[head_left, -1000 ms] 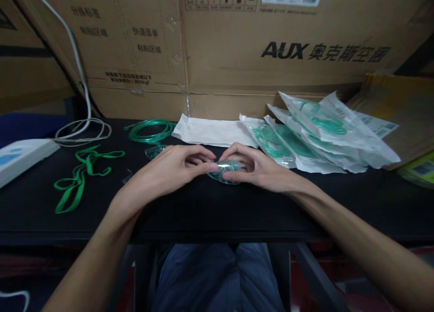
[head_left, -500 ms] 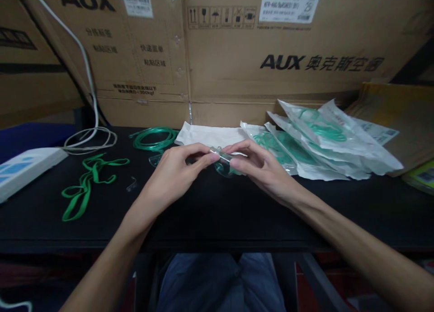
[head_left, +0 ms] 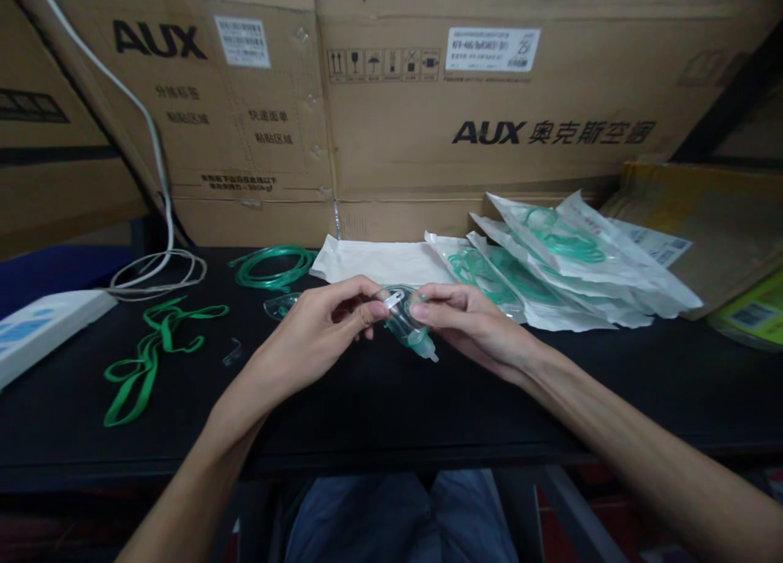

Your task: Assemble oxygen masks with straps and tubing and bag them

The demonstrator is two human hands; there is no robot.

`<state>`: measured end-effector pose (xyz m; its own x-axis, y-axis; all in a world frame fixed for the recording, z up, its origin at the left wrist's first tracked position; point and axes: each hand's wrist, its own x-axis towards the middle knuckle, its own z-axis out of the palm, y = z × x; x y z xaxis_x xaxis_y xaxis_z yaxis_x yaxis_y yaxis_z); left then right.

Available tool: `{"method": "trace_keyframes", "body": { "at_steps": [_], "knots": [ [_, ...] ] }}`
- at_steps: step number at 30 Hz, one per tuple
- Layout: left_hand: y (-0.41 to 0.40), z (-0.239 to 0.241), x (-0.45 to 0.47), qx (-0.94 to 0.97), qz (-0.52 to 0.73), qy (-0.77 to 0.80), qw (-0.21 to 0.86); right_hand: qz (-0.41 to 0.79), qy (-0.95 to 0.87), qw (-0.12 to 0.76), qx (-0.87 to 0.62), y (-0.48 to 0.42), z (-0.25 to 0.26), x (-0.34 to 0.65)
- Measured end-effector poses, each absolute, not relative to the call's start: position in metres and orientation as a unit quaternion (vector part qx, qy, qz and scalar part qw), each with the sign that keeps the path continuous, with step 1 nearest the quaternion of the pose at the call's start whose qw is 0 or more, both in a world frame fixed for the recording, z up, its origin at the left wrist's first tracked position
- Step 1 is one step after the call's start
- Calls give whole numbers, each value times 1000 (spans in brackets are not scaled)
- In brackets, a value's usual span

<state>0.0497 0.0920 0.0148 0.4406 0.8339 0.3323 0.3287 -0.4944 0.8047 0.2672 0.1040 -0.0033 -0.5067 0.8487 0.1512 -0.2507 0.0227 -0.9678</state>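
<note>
Both my hands hold a small clear, green-tinted plastic mask (head_left: pixel 409 328) just above the black table (head_left: pixel 391 400). My left hand (head_left: pixel 318 330) pinches a small metal strip at the mask's upper edge with thumb and forefinger. My right hand (head_left: pixel 471 322) grips the mask's right side, fingers curled around it. The mask's white-tipped connector points down and to the right. Another clear mask piece (head_left: pixel 280 306) lies on the table just left of my left hand.
Green coiled tubing (head_left: pixel 272 265), green elastic straps (head_left: pixel 152 343), a small clip (head_left: pixel 232 353) and a white cable (head_left: pixel 156 271) lie at left, near a white device (head_left: pixel 42 330). A flat white pouch (head_left: pixel 379 261) and several sealed tubing packs (head_left: pixel 550 261) lie behind, before cardboard boxes (head_left: pixel 465 114).
My hands lifted the mask off the table and turned it, so its connector now points down-right. My view tilted upward a little.
</note>
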Motion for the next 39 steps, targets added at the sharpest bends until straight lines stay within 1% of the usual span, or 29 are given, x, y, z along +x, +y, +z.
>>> {"method": "trace_keyframes", "body": {
  "at_steps": [8,14,18,25,30,39],
  "knots": [
    [87,20,51,801,369,338,329,675,-570,405,-236,102,-3,267],
    [87,21,51,800,362,346,330,662,-570,426,-237,100,-1,266],
    [88,19,49,793,362,349,344,635,-571,450,-261,99,0,265],
    [90,18,50,802,345,377,309,551,-618,490,-273,98,-3,268],
    [89,19,49,813,329,384,288,494,-655,493,-291,96,-4,269],
    [91,18,49,830,335,360,264,441,-693,492,-290,97,-5,271]
  ]
}}
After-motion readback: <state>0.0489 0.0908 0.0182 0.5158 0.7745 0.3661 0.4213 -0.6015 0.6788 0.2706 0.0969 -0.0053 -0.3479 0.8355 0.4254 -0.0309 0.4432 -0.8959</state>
